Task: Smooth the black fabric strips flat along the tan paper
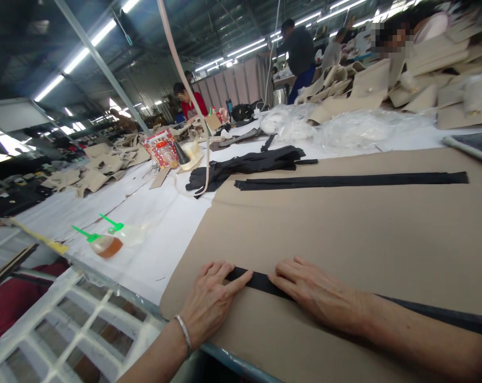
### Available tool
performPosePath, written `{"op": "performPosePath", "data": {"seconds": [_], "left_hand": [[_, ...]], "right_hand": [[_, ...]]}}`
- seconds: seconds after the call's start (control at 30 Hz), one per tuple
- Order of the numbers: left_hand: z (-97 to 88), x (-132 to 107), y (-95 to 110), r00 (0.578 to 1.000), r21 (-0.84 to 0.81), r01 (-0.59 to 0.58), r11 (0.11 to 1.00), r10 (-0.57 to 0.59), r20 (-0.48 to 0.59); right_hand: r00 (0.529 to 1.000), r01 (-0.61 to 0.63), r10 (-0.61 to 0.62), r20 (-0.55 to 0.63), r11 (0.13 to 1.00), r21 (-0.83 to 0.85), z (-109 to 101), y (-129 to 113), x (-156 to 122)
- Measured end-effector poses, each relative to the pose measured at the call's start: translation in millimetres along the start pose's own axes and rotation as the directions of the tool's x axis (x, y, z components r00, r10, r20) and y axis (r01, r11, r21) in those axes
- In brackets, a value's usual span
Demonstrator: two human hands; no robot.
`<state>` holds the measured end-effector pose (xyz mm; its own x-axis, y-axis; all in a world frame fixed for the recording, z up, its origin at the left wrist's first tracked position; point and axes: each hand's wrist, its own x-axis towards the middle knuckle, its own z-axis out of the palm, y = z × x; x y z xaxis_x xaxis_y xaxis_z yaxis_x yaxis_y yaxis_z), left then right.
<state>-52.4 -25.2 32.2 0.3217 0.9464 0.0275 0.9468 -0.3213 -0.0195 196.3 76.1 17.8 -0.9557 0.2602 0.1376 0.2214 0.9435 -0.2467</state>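
Note:
A long flat black strip (pixel 260 282) lies across the brown sheet (pixel 344 229) near the front of the table, running off to the right. My left hand (pixel 212 298), a bracelet at its wrist, holds the strip's left end, with curled fingers on the far side and the thumb along it. A short way to the right, my right hand (pixel 314 290) has its fingers and thumb closed together on the same strip, pressing it down. The right hand and forearm cover part of the strip. Farther back, more black strips (pixel 352 181) lie side by side.
A heap of black strips (pixel 256 162) lies behind the sheet. Two green-tipped bottles (pixel 107 246) rest on white covering at left. A pale hose (pixel 180 69) hangs over the table. Beige pieces (pixel 368 88) and clear plastic (pixel 352 130) fill the back. Several people work beyond.

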Motion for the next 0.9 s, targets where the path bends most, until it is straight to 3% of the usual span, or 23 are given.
{"op": "performPosePath", "data": {"seconds": [0.2,0.37,0.53,0.7,0.9], "left_hand": [[1.4,0.9,1.1,0.999,0.048,-0.021,0.999,0.023,-0.038],[6.0,-0.8,-2.2,0.991,0.05,-0.047,0.998,0.053,-0.119],[-0.1,15.7,22.2,0.967,-0.107,-0.066,0.992,0.037,-0.252],[7.7,39.1,62.5,0.984,-0.285,-0.129,0.95,0.086,-0.159],[25.5,35.2,63.3,0.983,-0.238,-0.159,0.958,0.13,-0.133]], "right_hand": [[0.999,-0.041,0.043,-0.022,0.997,0.072,-3.5,5.5,-19.3],[0.999,-0.026,0.026,-0.029,0.999,0.021,-6.7,8.1,-31.3],[0.999,-0.01,0.007,-0.039,0.998,-0.061,-8.4,4.9,-33.1],[0.998,-0.008,-0.001,-0.065,0.99,-0.141,-10.0,1.6,-33.7],[0.997,-0.003,-0.009,-0.082,0.989,-0.148,-14.1,4.5,-47.0]]}}
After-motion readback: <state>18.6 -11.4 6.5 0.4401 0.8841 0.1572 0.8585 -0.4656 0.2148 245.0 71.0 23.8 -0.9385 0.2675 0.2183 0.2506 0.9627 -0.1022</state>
